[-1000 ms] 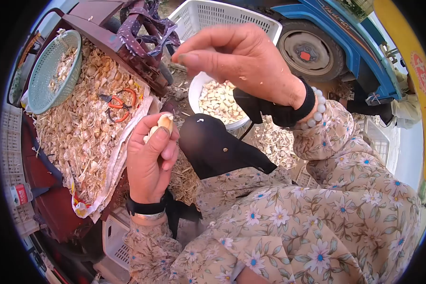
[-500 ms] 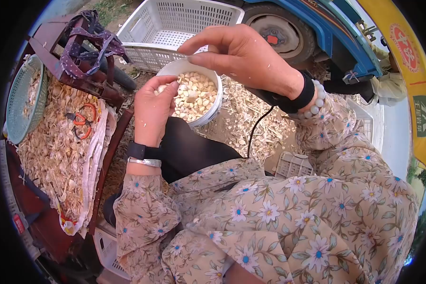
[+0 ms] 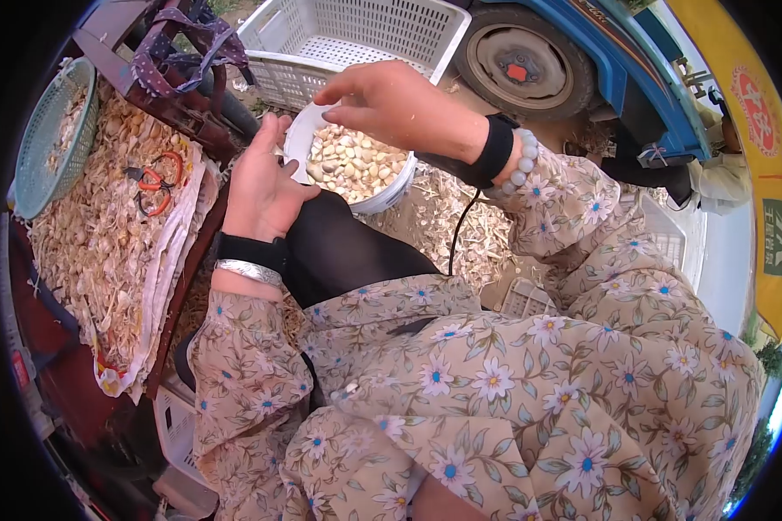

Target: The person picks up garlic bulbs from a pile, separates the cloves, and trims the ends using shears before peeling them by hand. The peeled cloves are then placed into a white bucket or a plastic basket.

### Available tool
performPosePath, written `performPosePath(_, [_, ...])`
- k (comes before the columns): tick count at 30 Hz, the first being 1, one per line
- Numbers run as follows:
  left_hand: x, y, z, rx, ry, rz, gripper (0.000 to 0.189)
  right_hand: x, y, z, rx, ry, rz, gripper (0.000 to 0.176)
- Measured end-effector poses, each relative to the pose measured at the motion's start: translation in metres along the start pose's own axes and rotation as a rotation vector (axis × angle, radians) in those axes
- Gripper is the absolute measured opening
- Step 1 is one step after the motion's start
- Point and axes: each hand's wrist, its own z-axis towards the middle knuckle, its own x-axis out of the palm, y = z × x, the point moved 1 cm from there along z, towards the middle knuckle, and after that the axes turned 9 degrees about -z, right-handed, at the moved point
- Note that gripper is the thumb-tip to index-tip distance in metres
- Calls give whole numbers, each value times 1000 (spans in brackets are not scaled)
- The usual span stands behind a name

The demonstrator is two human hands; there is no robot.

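Observation:
My left hand (image 3: 257,184) is beside the left rim of a white bucket (image 3: 297,148), its thumb apart from the raised fingers and nothing visible in it. Over the bucket's far side, my right hand (image 3: 400,106) has bent fingers with a gap between thumb and forefinger; I see nothing held there. Peeled, pale garlic cloves (image 3: 356,163) lie inside the bucket, just below the right hand. To the left, a heap of garlic (image 3: 104,234) covers a raised surface. Orange-handled cutters (image 3: 156,184) rest on that heap, away from both hands.
A pale green basket (image 3: 33,165) stands at the heap's far left. Behind the bucket is a white plastic crate (image 3: 278,80), near a blue vehicle's wheel (image 3: 526,65). Garlic skins (image 3: 456,217) litter the ground. A patterned cloth (image 3: 178,52) hangs on a dark red frame (image 3: 104,39).
My left hand has moved left from over the cloves to the bucket's side, and its pinched fingers have parted. My right hand has come lower and left. The view has shifted slightly.

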Motion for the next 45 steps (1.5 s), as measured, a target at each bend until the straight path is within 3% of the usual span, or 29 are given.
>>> performPosePath(3, [-9, -11, -7, 86, 54, 15, 63, 20, -12, -2, -57, -143, -193, 28])
performPosePath(6, [-23, -42, -41, 266, -49, -77, 48, 2, 10, 5, -95, -165, -149, 28])
performPosePath(7, [-38, -54, -56, 328, 54, -94, 34, -5, 25, 10, -90, -150, -51, 27])
performPosePath(10, [-104, -87, -101, 596, -22, 236, 27, 9, 74, 32, -181, -170, 231, 25])
performPosePath(11, [-109, -91, -112, 725, -274, 307, 24, 15, 88, 42, -183, -151, 322, 24])
performPosePath(14, [-185, -119, -155, 763, -650, 508, 28, 54, 139, 86, -313, -140, 469, 21])
performPosePath(15, [-200, -125, -168, 766, -772, 552, 29, 59, 158, 97, -222, 75, 401, 21])
performPosePath(16, [-216, -129, -180, 760, -890, 595, 31, 85, 168, 114, -405, -72, 258, 22])
performPosePath(17, [-250, -139, -190, 722, -987, 763, 33, 114, 187, 127, -331, -35, 320, 23])
performPosePath(18, [-256, -143, -199, 664, -1040, 789, 36, 126, 198, 135, -305, 41, 181, 25])
performPosePath(20, [-290, -153, -203, 736, -1066, 954, 32, 172, 210, 147, -325, 47, 144, 29])
performPosePath(23, [-306, -170, -188, 938, -1026, 1630, 38, 220, 226, 153, -317, 112, -9, 28])
performPosePath(26, [-292, -174, -168, 514, -1046, 1715, 52, 249, 241, 147, -346, 124, -6, 25])
performPosePath(27, [-299, -167, -160, 631, -1048, 1941, 52, 256, 242, 149, -367, 92, -23, 24])
performPosePath(30, [-304, -164, -154, 446, -1080, 1662, 45, 272, 246, 149, -423, 4, -78, 22])
performPosePath(35, [-319, -172, -164, 631, -1086, 1322, 17, 257, 273, 156, -486, -79, 27, 25])
performPosePath(38, [-323, -172, -172, 839, -1022, 1101, 13, 275, 283, 155, -505, 38, 69, 21])
performPosePath(39, [-320, -172, -178, 785, -1050, 1070, 15, 286, 281, 152, -504, 58, 51, 19])
performPosePath(42, [-330, -168, -188, 870, -1081, 835, 16, 292, 279, 154, -498, 123, -1, 14])
performPosePath(43, [-331, -170, -189, 947, -944, 642, 16, 288, 278, 155, -470, 137, 8, 14])
performPosePath(45, [-325, -171, -195, 905, -823, 354, 17, 288, 272, 157, -439, 140, 78, 13])
